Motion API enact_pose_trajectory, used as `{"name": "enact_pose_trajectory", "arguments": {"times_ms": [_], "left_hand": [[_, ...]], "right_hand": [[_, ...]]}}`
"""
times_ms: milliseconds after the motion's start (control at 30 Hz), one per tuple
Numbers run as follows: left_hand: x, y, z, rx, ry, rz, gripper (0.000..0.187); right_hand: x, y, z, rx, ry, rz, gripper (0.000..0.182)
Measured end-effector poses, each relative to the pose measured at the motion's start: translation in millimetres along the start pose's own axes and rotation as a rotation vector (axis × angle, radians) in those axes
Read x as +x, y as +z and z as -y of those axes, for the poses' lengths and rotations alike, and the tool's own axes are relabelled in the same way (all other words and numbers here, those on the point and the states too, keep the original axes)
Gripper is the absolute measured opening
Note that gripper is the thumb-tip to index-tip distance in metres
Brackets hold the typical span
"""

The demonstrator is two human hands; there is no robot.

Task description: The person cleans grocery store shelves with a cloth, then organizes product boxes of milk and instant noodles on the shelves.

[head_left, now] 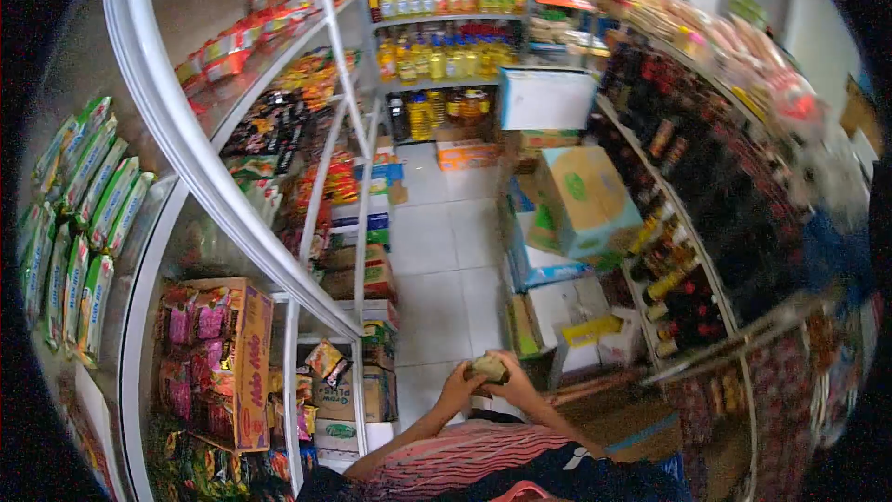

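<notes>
Both my hands are together in front of my body, low in the middle of the head view. Between them is a small brownish-green item, too blurred to identify. My left hand has its fingers closed on the item's left side. On the other side, my right hand grips it with curled fingers. The hands are above the white tiled floor, beside the stacked cartons on the right.
Shelves with bottles stand at the back. Left are racks of packets and an open carton. Stacked boxes and a bottle rack line the right. A tiled aisle runs between them.
</notes>
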State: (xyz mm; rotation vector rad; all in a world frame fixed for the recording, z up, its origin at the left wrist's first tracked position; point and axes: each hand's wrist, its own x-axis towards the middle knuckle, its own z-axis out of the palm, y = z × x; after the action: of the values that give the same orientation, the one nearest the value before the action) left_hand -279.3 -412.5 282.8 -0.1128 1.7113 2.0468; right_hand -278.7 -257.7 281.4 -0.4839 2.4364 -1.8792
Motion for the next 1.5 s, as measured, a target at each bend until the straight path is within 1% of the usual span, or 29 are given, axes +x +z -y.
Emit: {"name": "enact_pose_trajectory", "arguments": {"times_ms": [67,133,233,267,333,367,400,433,467,533,567,600,667,700,800,833,867,933,967,1000,1033,1067,1100,1167,1200,1267,1300,1367,1500], "left_hand": [[34,-13,-33,-0.133,0.078,-0.089,0.027],[58,-24,-68,-0.01,0.235,-0.263,0.026],[102,-53,-70,-0.132,0.332,-0.401,0.029],[116,-60,-77,-0.206,0.406,-0.451,0.03],[135,-75,-81,-0.203,0.37,-0.525,0.032],[147,-83,-78,-0.132,0.376,-0.556,0.033],[158,-93,-78,-0.059,0.385,-0.586,0.034],[160,-99,-97,0.039,0.27,-0.59,0.039],[178,-117,-92,0.028,0.285,-0.614,0.039],[208,-150,-82,0.708,0.568,-0.656,0.044],[224,-162,-92,0.734,0.458,-0.617,0.046],[238,-175,-103,0.723,0.467,-0.638,0.046],[255,-201,-139,0.887,0.532,-0.48,0.045],[266,-217,-152,0.959,0.544,-0.408,0.05],[281,-249,-203,0.991,0.518,-0.472,0.057],[289,-263,-192,1.079,0.486,-0.585,0.063],[286,-275,-199,1.069,0.46,-0.627,0.063],[267,-298,-215,1.083,0.375,-0.877,0.066],[252,-302,-215,1.032,0.22,-0.971,0.071],[243,-308,-210,1.014,0.186,-1.022,0.071],[235,-310,-202,1.034,-0.038,-1.278,0.072],[229,-303,-192,1.028,-0.293,-1.514,0.074],[224,-296,-185,0.981,-0.356,-1.551,0.074],[217,-286,-182,1.049,-0.534,-1.784,0.076],[217,-283,-178,0.997,-0.601,-1.845,0.076],[222,-280,-160,0.779,-0.811,-1.773,0.078],[227,-281,-153,0.823,-0.772,-1.846,0.079],[235,-286,-140,0.82,-0.767,-1.971,0.077],[253,-294,-143,0.744,-0.749,-2.22,0.07]], "right_hand": [[58,-13,4,0.244,0.084,0.111,0.056],[115,-20,-10,0.303,0.03,0.197,0.053],[188,-24,-12,0.35,0.156,0.305,0.053],[207,-22,-19,0.345,0.161,0.334,0.053],[242,-10,-32,0.435,0.103,0.398,0.055],[254,-3,-24,0.434,0.109,0.425,0.055],[265,3,-13,0.454,0.221,0.428,0.056],[282,11,-7,0.469,0.326,0.428,0.057],[302,19,-11,0.459,0.314,0.456,0.057],[331,33,-23,0.32,0.254,0.457,0.058],[349,41,-23,0.345,0.16,0.412,0.056],[371,41,-24,0.333,0.149,0.43,0.056],[407,41,-16,0.398,0.328,0.419,0.055],[430,44,-24,0.394,0.317,0.446,0.055],[499,59,-67,0.119,-0.082,0.231,0.05],[515,67,-49,0.193,0.01,0.126,0.049],[532,79,-31,0.199,0.011,0.172,0.049],[559,107,-6,0.24,0.08,0.125,0.046],[578,137,-25,0.263,-0.049,0.157,0.05],[589,161,-44,0.138,-0.251,0.278,0.052],[592,188,-15,0.018,-0.457,0.398,0.055],[588,214,4,0.056,-0.445,0.516,0.061],[580,238,17,0.13,-0.462,0.649,0.061],[561,286,11,-0.148,-0.614,0.884,0.052],[550,307,3,-0.199,-0.766,1.005,0.049],[527,320,12,-0.366,-1.112,1.121,0.042],[516,331,11,-0.326,-1.145,1.162,0.042],[500,354,5,-0.304,-1.394,1.187,0.033],[490,389,24,-0.124,-1.411,1.246,0.024]]}}
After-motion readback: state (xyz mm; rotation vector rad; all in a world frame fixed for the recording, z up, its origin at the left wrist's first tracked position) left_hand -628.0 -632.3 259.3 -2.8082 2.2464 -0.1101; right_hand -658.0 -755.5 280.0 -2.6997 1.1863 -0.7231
